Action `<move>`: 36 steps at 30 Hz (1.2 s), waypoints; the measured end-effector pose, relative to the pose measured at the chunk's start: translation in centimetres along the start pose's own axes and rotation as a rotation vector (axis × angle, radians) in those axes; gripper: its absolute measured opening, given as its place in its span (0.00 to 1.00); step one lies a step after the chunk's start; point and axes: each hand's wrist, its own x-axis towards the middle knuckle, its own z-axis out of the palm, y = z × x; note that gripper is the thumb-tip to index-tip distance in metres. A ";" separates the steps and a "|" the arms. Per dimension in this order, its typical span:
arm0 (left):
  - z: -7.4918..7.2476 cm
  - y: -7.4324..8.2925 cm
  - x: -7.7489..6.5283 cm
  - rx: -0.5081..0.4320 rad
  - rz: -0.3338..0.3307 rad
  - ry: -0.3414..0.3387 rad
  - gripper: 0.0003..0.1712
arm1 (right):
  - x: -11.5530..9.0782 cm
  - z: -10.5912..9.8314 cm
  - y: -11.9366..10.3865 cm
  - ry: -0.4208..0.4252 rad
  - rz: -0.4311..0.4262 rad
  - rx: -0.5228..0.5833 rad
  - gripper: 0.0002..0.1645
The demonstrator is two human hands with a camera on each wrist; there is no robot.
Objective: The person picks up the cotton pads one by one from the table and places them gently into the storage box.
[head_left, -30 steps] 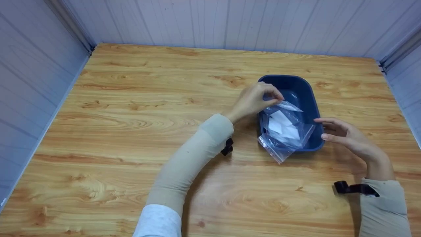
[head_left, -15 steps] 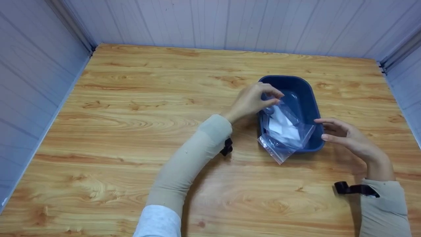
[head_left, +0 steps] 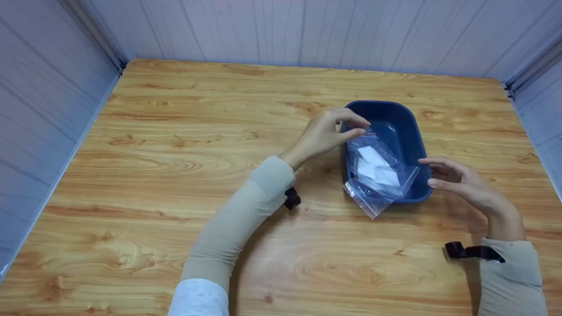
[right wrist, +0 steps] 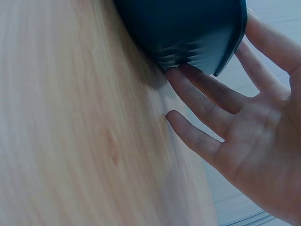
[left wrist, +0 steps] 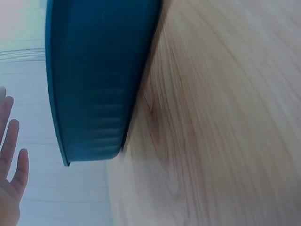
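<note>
A dark blue plastic bin (head_left: pixel 415 131) stands on the table, with clear zip bags (head_left: pixel 375 164) holding white pieces heaped in it. One bag's zip end (head_left: pixel 366 204) hangs over the near rim. My left hand (head_left: pixel 322 131) hovers over the bin's left rim, thumb and index tips slightly apart, right at the top edge of a bag. In the left wrist view, other fingers (left wrist: pixel 9 146) of that hand extend beside the bin's outer wall (left wrist: pixel 94 84). My right hand (head_left: pixel 465 177) touches the bin's right side; its fingers (right wrist: pixel 200 101) lie fairly straight along the outside.
The wood-grain table (head_left: pixel 184 145) runs back to a pale panelled wall (head_left: pixel 281 33), with further panels at left and right. A black wrist mount (head_left: pixel 472 251) sticks out from the right sleeve, another from the left.
My left thumb and index finger have parted from their pinch on a bag, which now lies lower in the bin. The left hand has drawn back leftward; the right hand stays put.
</note>
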 end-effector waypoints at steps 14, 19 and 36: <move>-3.3 0.1 -4.0 0.129 0.055 0.041 0.12 | 0.4 0.1 -0.1 -0.008 -0.009 0.006 0.28; -4.1 0.3 -5.5 0.166 0.068 0.056 0.12 | 0.4 0.3 0.0 -0.002 -0.017 0.034 0.28; -6.3 -0.1 -10.1 0.291 -0.043 0.147 0.14 | 0.0 -0.1 -0.4 0.004 -0.032 -0.064 0.28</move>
